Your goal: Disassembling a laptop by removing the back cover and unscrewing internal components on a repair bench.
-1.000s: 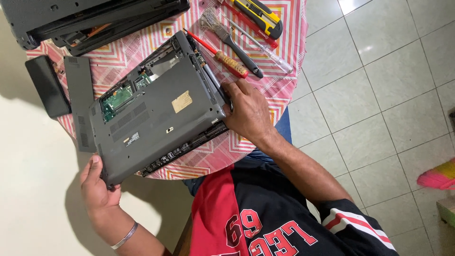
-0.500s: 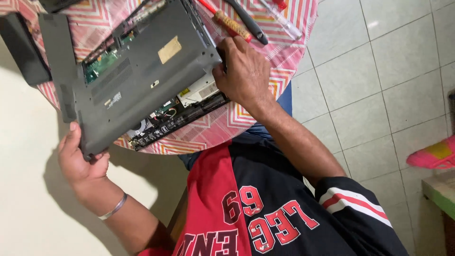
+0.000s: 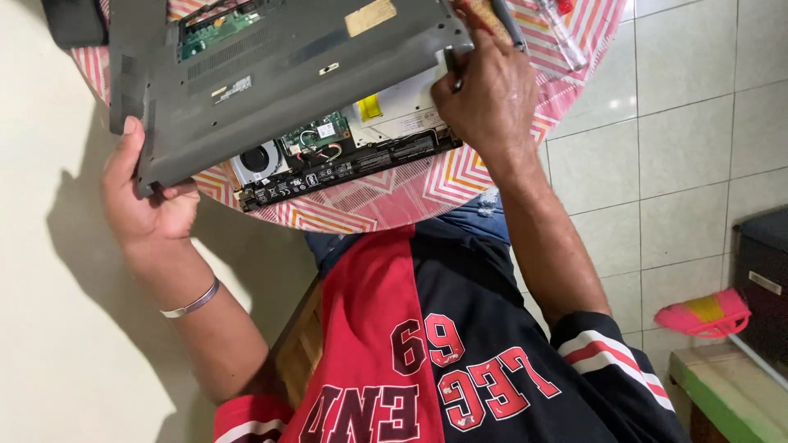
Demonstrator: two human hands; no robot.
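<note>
A grey laptop bottom cover (image 3: 279, 90) is tilted up off the laptop base (image 3: 345, 160), which lies on a round table. My left hand (image 3: 148, 205) grips the cover's near left corner. My right hand (image 3: 488, 94) holds the cover's right edge. Under the raised cover a fan, circuit board and black battery strip show. A green board is visible through an opening in the cover.
The table wears a red, pink and white zigzag cloth (image 3: 460, 176). Tools lie at the cloth's far right (image 3: 566, 37). A dark object (image 3: 74, 20) sits at the top left. On the tiled floor are a pink brush (image 3: 706, 312), a green ledge (image 3: 730, 394) and a black box (image 3: 763, 279).
The cover has lifted further off the base, exposing the fan and boards. Both hands kept their grip. The view has shifted down and closer.
</note>
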